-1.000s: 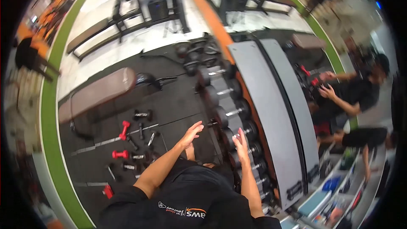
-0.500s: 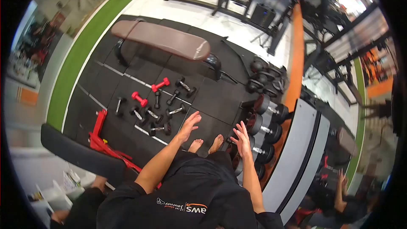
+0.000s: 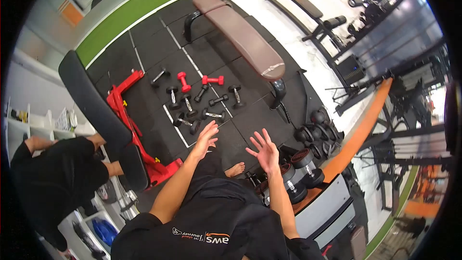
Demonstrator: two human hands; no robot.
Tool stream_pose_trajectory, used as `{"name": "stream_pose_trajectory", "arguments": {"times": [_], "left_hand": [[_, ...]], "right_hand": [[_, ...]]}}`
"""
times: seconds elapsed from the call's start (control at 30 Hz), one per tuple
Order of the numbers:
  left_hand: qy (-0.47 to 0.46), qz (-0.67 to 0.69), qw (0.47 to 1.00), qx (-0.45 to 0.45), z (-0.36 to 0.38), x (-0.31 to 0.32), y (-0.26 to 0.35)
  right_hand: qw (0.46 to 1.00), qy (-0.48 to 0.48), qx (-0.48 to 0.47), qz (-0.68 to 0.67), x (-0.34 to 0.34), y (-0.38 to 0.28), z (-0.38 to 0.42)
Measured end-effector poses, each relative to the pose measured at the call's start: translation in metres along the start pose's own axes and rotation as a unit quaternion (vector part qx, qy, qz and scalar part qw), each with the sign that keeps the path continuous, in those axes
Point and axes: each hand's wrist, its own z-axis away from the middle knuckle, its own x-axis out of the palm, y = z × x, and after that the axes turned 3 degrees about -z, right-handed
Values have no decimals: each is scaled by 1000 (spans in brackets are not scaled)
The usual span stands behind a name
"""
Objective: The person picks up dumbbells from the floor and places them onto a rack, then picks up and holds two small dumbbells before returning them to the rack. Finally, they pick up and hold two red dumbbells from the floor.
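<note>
My left hand (image 3: 205,140) is held up in front of my body with its fingers apart and nothing in it. Level with it on the other side, my right hand (image 3: 264,151) is raised too, its fingers spread and its palm empty. Beyond them on the black floor mat lie several dumbbells: a red one (image 3: 184,82), another red one (image 3: 213,80), a small black one (image 3: 219,99) and a chrome-handled one (image 3: 213,114) nearest my left hand. Larger dumbbells (image 3: 308,167) sit on a rack beside my right hand.
A brown padded bench (image 3: 245,36) stands across the mat. At the left is a black-padded bench with a red frame (image 3: 120,103), and a person in black (image 3: 57,178) bends beside it. Kettlebells (image 3: 317,132) stand right of the mat. My bare foot (image 3: 235,169) shows below.
The view has turned, so the benches and dumbbells appear rotated clockwise and the person at the left shows more fully. My right hand's fingers are spread wider. Both hands remain raised and empty.
</note>
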Motion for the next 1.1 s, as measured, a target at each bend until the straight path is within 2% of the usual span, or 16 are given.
{"name": "stream_pose_trajectory", "arguments": {"times": [0.13, 0.3, 0.63, 0.87, 1.1], "left_hand": [[42, 56, 997, 19, -10, -21, -4], [78, 88, 993, 19, -42, -58, 8], [100, 156, 982, 35, -120, -112, 75], [135, 176, 975, 22, -161, -123, 82], [212, 187, 959, 17, -201, -112, 91]], "right_hand": [[996, -31, 59, -65, 11, 2, -40], [992, -20, 107, -65, 39, 3, -98], [986, -33, 148, -72, 106, 5, -215], [979, -16, 188, -71, 116, -6, -271], [962, 0, 256, -98, 108, -28, -341]]}}
